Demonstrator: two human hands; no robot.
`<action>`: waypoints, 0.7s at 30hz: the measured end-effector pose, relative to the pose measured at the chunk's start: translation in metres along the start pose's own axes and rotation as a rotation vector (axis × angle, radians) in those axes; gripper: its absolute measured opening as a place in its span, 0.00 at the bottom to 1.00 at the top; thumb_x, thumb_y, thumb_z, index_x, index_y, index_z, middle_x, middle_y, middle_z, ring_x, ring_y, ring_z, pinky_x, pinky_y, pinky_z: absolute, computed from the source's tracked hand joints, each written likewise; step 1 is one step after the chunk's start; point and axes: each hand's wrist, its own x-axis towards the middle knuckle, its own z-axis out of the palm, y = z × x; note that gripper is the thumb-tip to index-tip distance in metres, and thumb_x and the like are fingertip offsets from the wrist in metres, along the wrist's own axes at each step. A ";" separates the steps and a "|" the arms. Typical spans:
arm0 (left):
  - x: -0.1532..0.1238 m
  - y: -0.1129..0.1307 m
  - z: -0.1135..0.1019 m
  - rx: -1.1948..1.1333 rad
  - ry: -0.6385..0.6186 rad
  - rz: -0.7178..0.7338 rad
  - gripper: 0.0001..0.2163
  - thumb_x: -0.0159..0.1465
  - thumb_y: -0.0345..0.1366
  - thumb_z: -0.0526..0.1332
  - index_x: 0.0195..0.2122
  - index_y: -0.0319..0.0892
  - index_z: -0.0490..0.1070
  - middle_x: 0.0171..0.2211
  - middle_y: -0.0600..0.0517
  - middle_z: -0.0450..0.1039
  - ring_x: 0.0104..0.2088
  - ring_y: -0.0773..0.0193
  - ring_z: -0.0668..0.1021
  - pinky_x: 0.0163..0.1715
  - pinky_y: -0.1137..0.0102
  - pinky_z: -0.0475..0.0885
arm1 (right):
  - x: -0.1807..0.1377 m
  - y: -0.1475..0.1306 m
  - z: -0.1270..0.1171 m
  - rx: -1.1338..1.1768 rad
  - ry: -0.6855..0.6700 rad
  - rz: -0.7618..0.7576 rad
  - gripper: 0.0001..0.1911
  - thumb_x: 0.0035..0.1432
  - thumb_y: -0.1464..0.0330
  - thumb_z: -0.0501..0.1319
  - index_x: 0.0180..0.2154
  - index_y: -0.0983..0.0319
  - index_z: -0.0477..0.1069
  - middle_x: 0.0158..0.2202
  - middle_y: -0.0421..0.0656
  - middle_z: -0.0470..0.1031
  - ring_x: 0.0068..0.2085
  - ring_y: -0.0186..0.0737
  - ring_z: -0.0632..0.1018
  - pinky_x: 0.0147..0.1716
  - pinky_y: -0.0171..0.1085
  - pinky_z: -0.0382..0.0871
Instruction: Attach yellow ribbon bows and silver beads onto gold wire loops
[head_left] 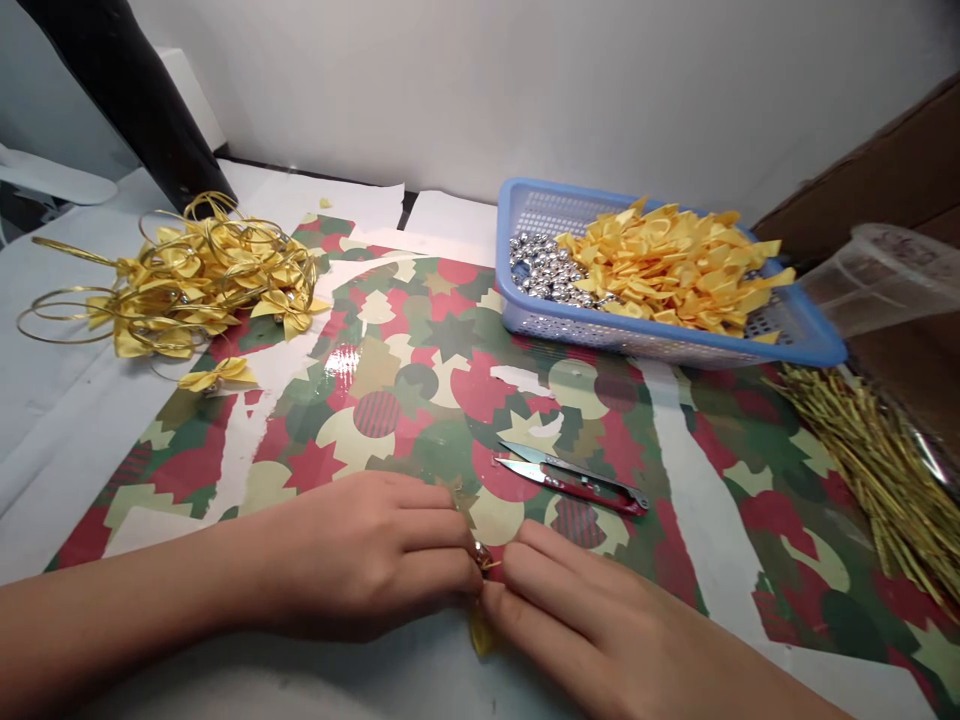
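My left hand (375, 555) and my right hand (592, 610) meet at the near side of the table, fingers pinched close together. Between them is a small yellow ribbon bow (482, 636), mostly covered by my fingers. A shiny silver bead (481, 552) and a bit of thin golden cord show at the fingertips. Both hands are closed on this piece; how each finger grips it is hidden. Just beyond my right hand lies a pair of thread snips (574, 478) with a red handle, blades pointing left.
A blue plastic basket (660, 350) at the back right holds yellow ribbon bows (667, 262) and silver beads (547, 268). Bows with gold wire loops (210, 275) are heaped at the left. Gold cords (877, 470) and a clear plastic container (885, 275) lie at the right.
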 end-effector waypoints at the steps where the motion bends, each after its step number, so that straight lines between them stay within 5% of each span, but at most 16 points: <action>1: 0.000 0.000 0.000 -0.002 0.007 -0.004 0.20 0.71 0.27 0.43 0.30 0.37 0.74 0.26 0.49 0.74 0.25 0.63 0.69 0.24 0.68 0.64 | 0.000 -0.001 0.000 0.002 -0.006 -0.002 0.20 0.65 0.81 0.44 0.32 0.67 0.72 0.27 0.43 0.71 0.28 0.37 0.70 0.27 0.34 0.65; 7: 0.002 0.002 0.001 -0.080 0.038 -0.045 0.16 0.70 0.28 0.47 0.31 0.37 0.72 0.26 0.50 0.75 0.25 0.64 0.70 0.24 0.70 0.66 | -0.002 0.004 -0.004 0.298 -0.042 0.208 0.18 0.68 0.77 0.45 0.32 0.63 0.71 0.28 0.40 0.72 0.28 0.32 0.73 0.26 0.28 0.68; 13: 0.001 0.002 0.000 -0.140 0.058 -0.053 0.11 0.67 0.26 0.51 0.32 0.37 0.72 0.27 0.49 0.76 0.27 0.64 0.73 0.26 0.70 0.68 | -0.002 0.015 -0.014 0.599 -0.012 0.211 0.13 0.65 0.77 0.50 0.39 0.62 0.72 0.34 0.44 0.77 0.36 0.35 0.78 0.35 0.29 0.72; 21: -0.001 0.002 -0.003 -0.187 0.085 -0.093 0.07 0.65 0.26 0.54 0.33 0.38 0.70 0.28 0.48 0.76 0.29 0.63 0.75 0.27 0.70 0.69 | -0.003 0.011 -0.012 0.527 0.108 0.271 0.10 0.60 0.78 0.58 0.42 0.60 0.70 0.36 0.41 0.77 0.36 0.34 0.78 0.36 0.29 0.74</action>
